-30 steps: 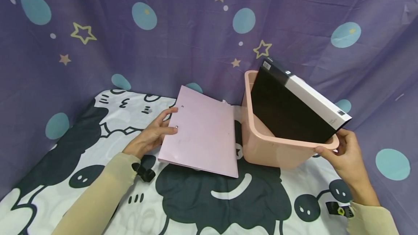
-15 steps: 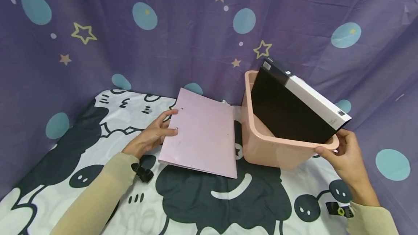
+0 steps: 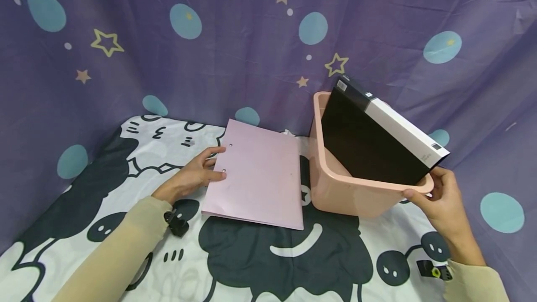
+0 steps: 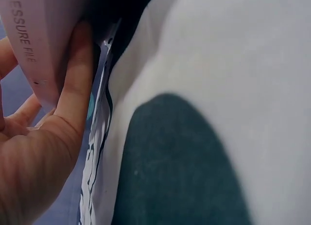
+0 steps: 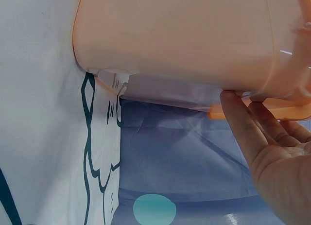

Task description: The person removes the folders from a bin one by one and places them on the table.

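In the head view my left hand [image 3: 193, 175] grips the spine edge of a pale pink file folder [image 3: 260, 176], with thumb and fingers on either side. The left wrist view shows the folder's spine [image 4: 31, 50] with the letters "ESSURE FILE", held between the fingers. My right hand [image 3: 442, 206] holds the near right corner of a peach plastic bin [image 3: 356, 197], its thumb on the outside under the rim. A black binder [image 3: 369, 143] with a black and white spine leans tilted inside the bin, sticking out above the rim. In the right wrist view the fingers touch the bin's rim [image 5: 291, 111].
A bedsheet [image 3: 176, 264] with black and white cartoon figures covers the surface. Behind it hangs a purple curtain [image 3: 251, 36] with stars and blue ovals. The bin stands right of the folder, close to the curtain.
The folder's far edge has dropped a little, and my left hand has moved slightly toward me and left with it. My right hand, the bin and the binder have stayed in place.
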The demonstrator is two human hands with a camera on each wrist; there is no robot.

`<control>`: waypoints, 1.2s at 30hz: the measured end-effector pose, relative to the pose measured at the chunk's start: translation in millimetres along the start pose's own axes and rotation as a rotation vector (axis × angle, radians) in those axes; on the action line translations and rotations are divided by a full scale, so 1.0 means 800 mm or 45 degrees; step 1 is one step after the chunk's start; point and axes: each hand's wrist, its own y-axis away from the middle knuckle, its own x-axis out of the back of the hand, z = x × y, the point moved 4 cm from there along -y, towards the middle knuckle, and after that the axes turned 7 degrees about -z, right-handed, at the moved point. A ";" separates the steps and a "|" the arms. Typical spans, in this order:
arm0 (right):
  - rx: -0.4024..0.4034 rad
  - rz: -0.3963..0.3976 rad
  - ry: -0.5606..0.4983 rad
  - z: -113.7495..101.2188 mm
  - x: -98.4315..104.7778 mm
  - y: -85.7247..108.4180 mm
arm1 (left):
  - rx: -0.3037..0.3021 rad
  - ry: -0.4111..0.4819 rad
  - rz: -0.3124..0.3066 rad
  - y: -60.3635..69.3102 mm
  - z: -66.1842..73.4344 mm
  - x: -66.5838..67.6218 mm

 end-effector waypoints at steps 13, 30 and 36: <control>0.008 -0.005 -0.045 0.002 -0.002 0.000 | 0.154 -0.322 0.142 0.005 -0.005 0.009; 0.009 -0.006 -0.007 0.000 0.001 -0.001 | 0.170 -0.486 0.218 0.007 -0.002 0.013; 0.013 -0.007 -0.013 0.000 0.001 -0.001 | 0.173 -0.569 0.244 0.008 -0.001 0.015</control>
